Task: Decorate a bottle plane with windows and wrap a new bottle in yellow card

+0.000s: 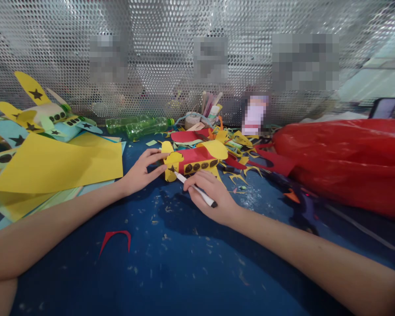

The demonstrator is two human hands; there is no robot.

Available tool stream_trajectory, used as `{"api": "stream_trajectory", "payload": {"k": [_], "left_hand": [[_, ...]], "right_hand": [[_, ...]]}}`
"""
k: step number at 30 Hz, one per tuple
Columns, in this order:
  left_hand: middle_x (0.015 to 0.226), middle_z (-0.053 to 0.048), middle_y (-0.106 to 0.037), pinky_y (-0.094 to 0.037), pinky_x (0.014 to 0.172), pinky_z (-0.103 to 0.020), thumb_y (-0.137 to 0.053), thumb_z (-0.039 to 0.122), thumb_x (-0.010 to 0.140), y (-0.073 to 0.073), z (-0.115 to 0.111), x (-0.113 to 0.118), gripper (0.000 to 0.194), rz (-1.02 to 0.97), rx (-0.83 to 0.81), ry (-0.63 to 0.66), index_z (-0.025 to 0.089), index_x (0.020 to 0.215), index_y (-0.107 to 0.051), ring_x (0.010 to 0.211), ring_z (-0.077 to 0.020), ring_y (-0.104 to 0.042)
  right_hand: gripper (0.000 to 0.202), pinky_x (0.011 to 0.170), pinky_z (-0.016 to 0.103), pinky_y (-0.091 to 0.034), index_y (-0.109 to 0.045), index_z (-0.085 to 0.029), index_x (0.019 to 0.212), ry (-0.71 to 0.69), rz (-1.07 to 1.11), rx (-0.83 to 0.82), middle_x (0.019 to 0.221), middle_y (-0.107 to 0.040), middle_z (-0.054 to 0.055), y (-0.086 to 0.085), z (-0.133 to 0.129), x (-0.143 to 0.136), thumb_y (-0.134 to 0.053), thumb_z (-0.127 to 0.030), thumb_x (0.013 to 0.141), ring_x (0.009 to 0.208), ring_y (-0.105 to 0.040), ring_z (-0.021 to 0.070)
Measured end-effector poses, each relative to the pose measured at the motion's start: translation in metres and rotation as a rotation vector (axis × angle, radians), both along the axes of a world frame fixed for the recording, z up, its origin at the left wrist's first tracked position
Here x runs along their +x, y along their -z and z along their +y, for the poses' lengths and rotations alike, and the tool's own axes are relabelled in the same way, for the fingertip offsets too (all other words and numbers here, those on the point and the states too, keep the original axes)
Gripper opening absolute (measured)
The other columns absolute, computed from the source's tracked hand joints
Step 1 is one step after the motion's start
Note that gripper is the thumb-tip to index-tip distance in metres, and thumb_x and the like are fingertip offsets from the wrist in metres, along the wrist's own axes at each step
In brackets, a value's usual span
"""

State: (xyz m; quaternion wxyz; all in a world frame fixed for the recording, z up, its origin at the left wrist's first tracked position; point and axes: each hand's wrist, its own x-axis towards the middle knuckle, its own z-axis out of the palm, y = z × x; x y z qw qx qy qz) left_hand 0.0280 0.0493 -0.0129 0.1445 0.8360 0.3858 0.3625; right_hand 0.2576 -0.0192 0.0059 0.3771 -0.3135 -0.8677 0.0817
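A red and yellow paper model plane (197,157) lies on the blue table, with a row of black oval windows along its near side. My left hand (146,169) rests its fingers against the plane's yellow left end; the thumb and fingers are apart. In my right hand (213,193) is a white marker (197,191) with a black end, held like a pen. The marker's tip touches or nearly touches a black star (172,168) on the yellow paper at that left end.
Finished paper planes (49,115) and yellow sheets (66,164) lie at left. Green plastic bottles (141,126), a tub of sticks (193,118) and paper scraps (238,142) sit behind. A red plastic bag (342,162) fills the right. A red paper offcut (116,235) lies in front.
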Motion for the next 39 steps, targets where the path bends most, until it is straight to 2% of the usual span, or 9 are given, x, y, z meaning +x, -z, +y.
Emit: {"api": "stream_trajectory", "payload": {"k": [11,17,24,39], "left_hand": [[0.125,-0.006,-0.050,-0.038,0.107,-0.041,-0.045,0.056,0.091,-0.0010,-0.0002,-0.0001,0.043,-0.020,-0.034,0.004,0.027,0.120,-0.057,0.122,-0.0209,-0.046],[0.125,-0.006,-0.049,-0.037,0.108,-0.040,-0.044,0.056,0.091,-0.0014,-0.0005,0.0003,0.044,-0.017,-0.045,0.001,0.026,0.120,-0.058,0.122,-0.0205,-0.046],[0.125,-0.006,-0.049,-0.039,0.106,-0.041,-0.044,0.057,0.090,-0.0015,-0.0004,0.0000,0.044,-0.015,-0.041,-0.009,0.027,0.119,-0.058,0.121,-0.0209,-0.047],[0.126,-0.006,-0.049,-0.039,0.106,-0.040,-0.045,0.056,0.090,-0.0034,-0.0016,0.0006,0.042,-0.010,-0.066,-0.015,0.027,0.119,-0.058,0.121,-0.0211,-0.047]], "right_hand": [[0.014,0.069,0.032,-0.041,-0.053,-0.021,0.082,0.018,0.009,0.013,0.073,-0.060,0.002,-0.0005,-0.0002,0.0003,-0.043,-0.012,0.088,0.073,-0.053,0.0170],[0.014,0.067,0.031,-0.043,-0.053,-0.021,0.085,-0.090,0.008,0.022,0.075,-0.059,0.002,-0.0004,0.0002,-0.0003,-0.044,-0.012,0.088,0.071,-0.052,0.0157],[0.013,0.069,0.032,-0.043,-0.053,-0.021,0.085,-0.043,-0.004,0.010,0.076,-0.059,0.003,0.0004,0.0004,-0.0003,-0.044,-0.013,0.089,0.073,-0.053,0.0167],[0.013,0.069,0.032,-0.043,-0.054,-0.021,0.084,-0.038,-0.031,0.007,0.075,-0.059,0.003,0.0003,0.0009,-0.0002,-0.043,-0.014,0.089,0.073,-0.053,0.0170]]}}
